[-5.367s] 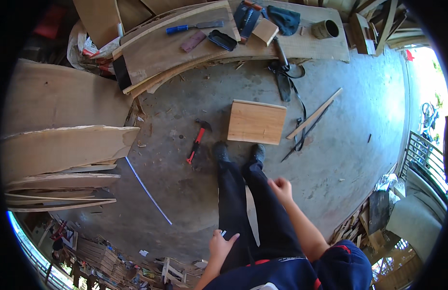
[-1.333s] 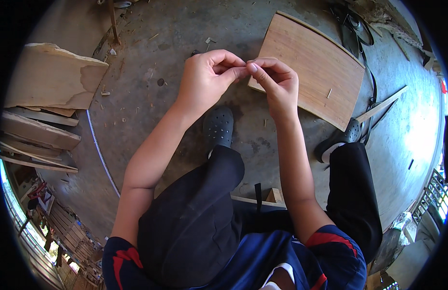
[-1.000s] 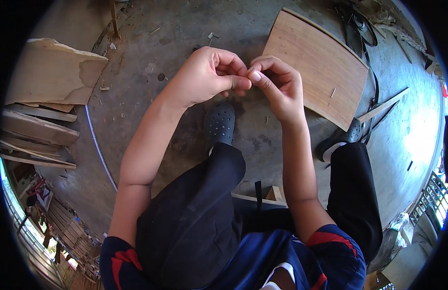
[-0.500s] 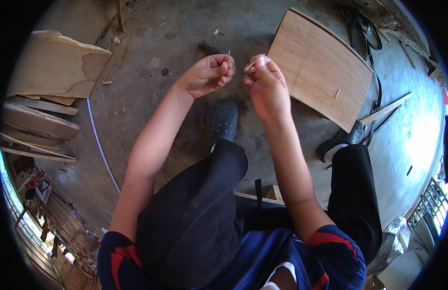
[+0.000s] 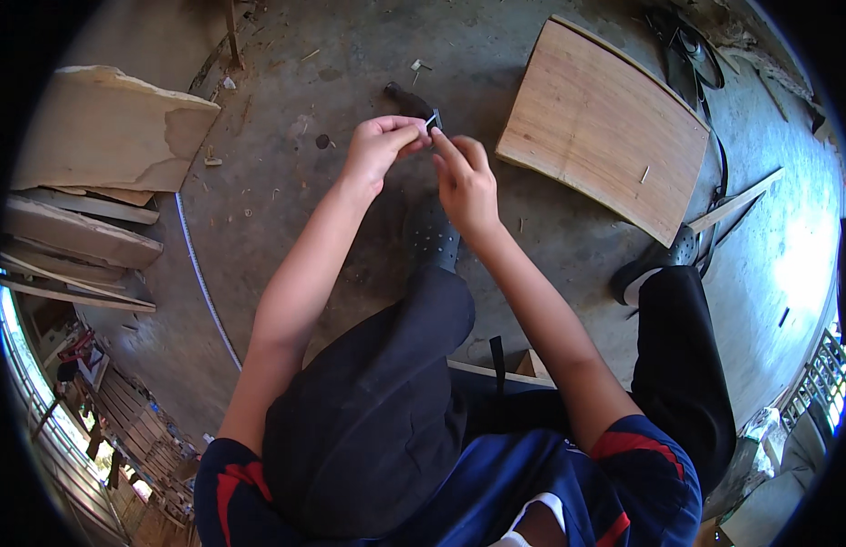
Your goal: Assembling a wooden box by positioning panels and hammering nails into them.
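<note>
My left hand (image 5: 379, 153) is closed in a pinch on a thin, pale metal nail (image 5: 430, 120), its end sticking out past the fingertips. Close on its right, my right hand (image 5: 468, 187) has its fingers bent together, fingertips at the nail; what they hold, if anything, is too small to make out. Just beyond both hands, a dark handle-like tool (image 5: 406, 97) lies on the floor, partly hidden by the left hand. To the right rests a flat brown wooden board (image 5: 605, 123) with a small thin pale piece (image 5: 644, 174) on it.
Rough wooden boards (image 5: 122, 132) are stacked at the left, beside a long pale measuring strip (image 5: 197, 273) on the concrete floor (image 5: 286, 64). Dark straps (image 5: 687, 59) lie beyond the brown board. A wooden strip (image 5: 737, 201) is near my right shoe (image 5: 655, 264). Wood scraps are scattered about.
My right hand has moved left and slightly nearer, so its fingertips now meet the left hand's. The nail in my left hand has tilted from upright to slanting. The view has shifted slightly.
</note>
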